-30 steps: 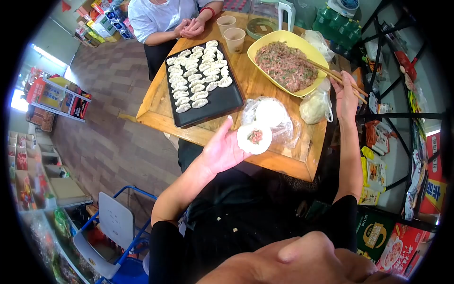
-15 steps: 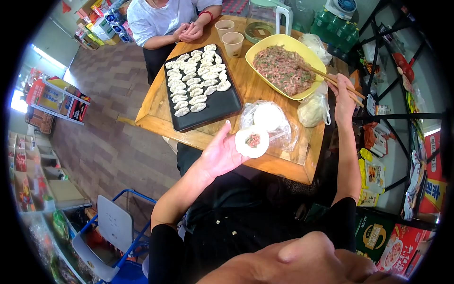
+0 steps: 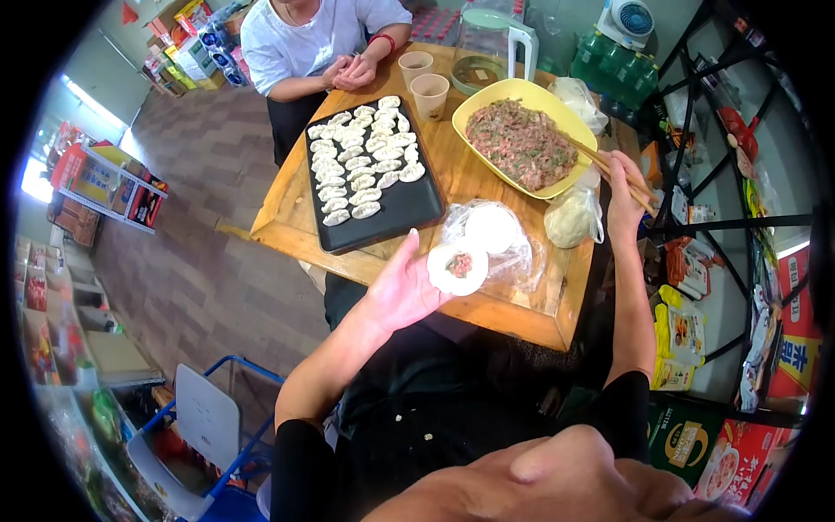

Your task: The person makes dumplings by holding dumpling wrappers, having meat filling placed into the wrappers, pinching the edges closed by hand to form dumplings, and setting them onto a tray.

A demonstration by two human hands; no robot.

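On the fingers of my left hand [image 3: 404, 287], palm up, rests a round white wrapper [image 3: 444, 277] with a small lump of meat filling [image 3: 459, 264] in its middle. My right hand [image 3: 624, 187] is closed around wooden chopsticks [image 3: 587, 153], whose tips reach into the meat mixture [image 3: 520, 143] in a yellow bowl [image 3: 465, 106]. Beside my left hand, a stack of wrappers [image 3: 490, 228] lies on clear plastic [image 3: 524, 261]. A black tray [image 3: 398, 209] holds several rows of folded dumplings [image 3: 355, 161].
A person in a white shirt [image 3: 300, 48] sits across the wooden table [image 3: 278, 204], hands together. Two paper cups [image 3: 430, 97], a clear jug [image 3: 487, 43] and a bagged dough lump [image 3: 571, 219] stand around the bowl. A blue-framed chair [image 3: 209, 413] is at lower left.
The view has shifted slightly, with the table a little lower in it. My right hand and the chopsticks have moved slightly left and down. My left hand still supports the filled wrapper.
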